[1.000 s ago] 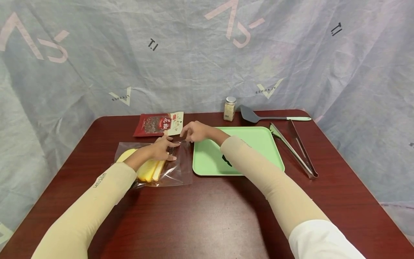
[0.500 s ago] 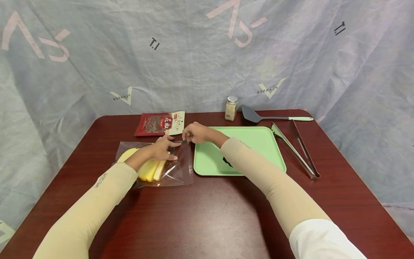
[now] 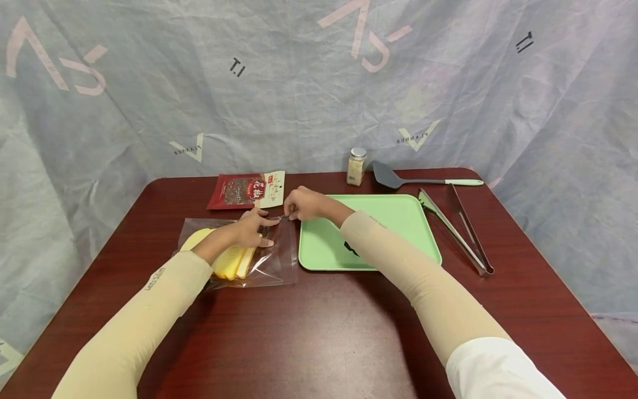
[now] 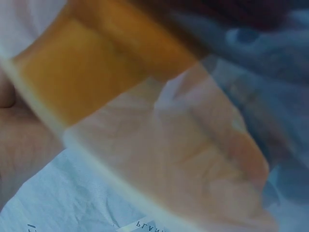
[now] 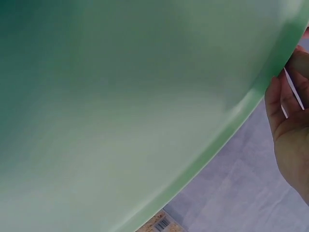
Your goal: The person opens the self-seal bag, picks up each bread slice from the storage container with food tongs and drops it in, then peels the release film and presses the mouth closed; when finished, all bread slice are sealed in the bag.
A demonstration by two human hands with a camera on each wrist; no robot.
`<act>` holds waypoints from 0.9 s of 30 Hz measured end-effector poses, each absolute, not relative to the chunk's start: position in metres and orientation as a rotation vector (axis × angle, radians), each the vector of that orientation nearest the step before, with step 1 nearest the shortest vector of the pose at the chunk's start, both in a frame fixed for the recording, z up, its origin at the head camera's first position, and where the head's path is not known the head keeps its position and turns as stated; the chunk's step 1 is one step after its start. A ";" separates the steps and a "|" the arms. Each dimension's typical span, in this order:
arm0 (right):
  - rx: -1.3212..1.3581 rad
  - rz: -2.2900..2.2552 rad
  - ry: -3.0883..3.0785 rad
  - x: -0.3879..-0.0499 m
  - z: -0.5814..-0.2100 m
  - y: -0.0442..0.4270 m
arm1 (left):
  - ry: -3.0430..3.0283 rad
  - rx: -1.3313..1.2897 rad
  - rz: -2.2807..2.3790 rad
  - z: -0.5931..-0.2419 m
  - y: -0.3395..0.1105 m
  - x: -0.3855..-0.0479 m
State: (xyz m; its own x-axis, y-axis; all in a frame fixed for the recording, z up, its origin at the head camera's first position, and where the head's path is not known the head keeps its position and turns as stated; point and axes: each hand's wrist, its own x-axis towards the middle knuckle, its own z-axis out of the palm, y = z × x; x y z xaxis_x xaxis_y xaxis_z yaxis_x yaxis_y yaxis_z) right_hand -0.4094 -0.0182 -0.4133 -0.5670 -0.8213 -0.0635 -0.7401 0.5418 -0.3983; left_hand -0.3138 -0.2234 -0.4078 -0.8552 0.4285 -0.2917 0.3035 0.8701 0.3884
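Observation:
A clear plastic bag (image 3: 279,260) lies flat at the left of the table, with yellow slices (image 3: 230,262) inside it. My left hand (image 3: 246,230) rests on the bag with its fingers spread toward the right. At the bag's upper right corner my right hand (image 3: 304,204) pinches the edge. Orange-yellow slices (image 4: 87,67) fill part of the left wrist view behind film. In the right wrist view my right hand (image 5: 292,116) is beside the rim of the green tray (image 5: 217,145).
Right of the bag is the green tray (image 3: 319,249). Behind lie a red spice packet (image 3: 244,191), a small jar (image 3: 356,167) and a grey spatula (image 3: 389,176). Metal tongs (image 3: 461,238) lie right of the tray. A grey cloth (image 3: 299,88) hangs behind the table.
My right hand has moved slightly right along the bag's top corner, and its fingers have drawn together on the edge. The left hand has stayed in place on the bag.

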 end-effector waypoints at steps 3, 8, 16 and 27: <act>-1.308 -0.443 2.538 -0.410 -0.410 -0.019 | 2.671 0.547 0.464 -0.408 -0.223 -0.314; -1.307 -0.349 2.535 -0.410 -0.402 -0.021 | 2.670 0.542 0.457 -0.407 -0.223 -0.314; -1.336 -0.214 2.569 -0.410 -0.401 -0.024 | 2.676 0.531 0.464 -0.408 -0.224 -0.314; -1.336 -0.353 2.597 -0.410 -0.409 -0.019 | 2.690 0.545 0.454 -0.408 -0.223 -0.314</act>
